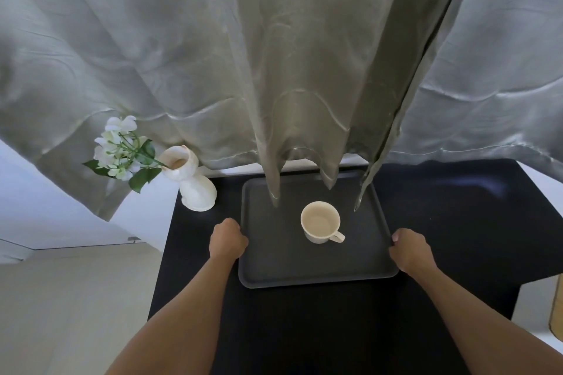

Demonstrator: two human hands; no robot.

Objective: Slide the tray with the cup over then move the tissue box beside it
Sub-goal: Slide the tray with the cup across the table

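A dark grey rectangular plastic tray with rounded corners and a low raised rim is seen lying flat on a black table top, roughly in the middle of the table and close to its far edge. A cream-coloured ceramic cup with a small handle is stood upright on the tray, slightly right of the tray's centre, its handle turned toward the near right. The cup appears empty, with a pale interior.

The tray is gripped on both sides. The left hand is closed in a fist-like grasp around the tray's left rim, and the right hand is curled over the right rim, the thumb laid on top of the edge. Both bare forearms are stretched in from the bottom of the view.

Just beside the tray's far left corner, a white glossy ceramic vase is stood on the table, apart from the tray by a narrow gap. White artificial flowers with green leaves are leaned out of it to the left.

A grey-green silky curtain is hung behind the table, and its lower folds are draped down over the far part of the tray, hiding the back rim in places. A tissue box cannot be made out anywhere. Pale flooring is visible to the left of the table.
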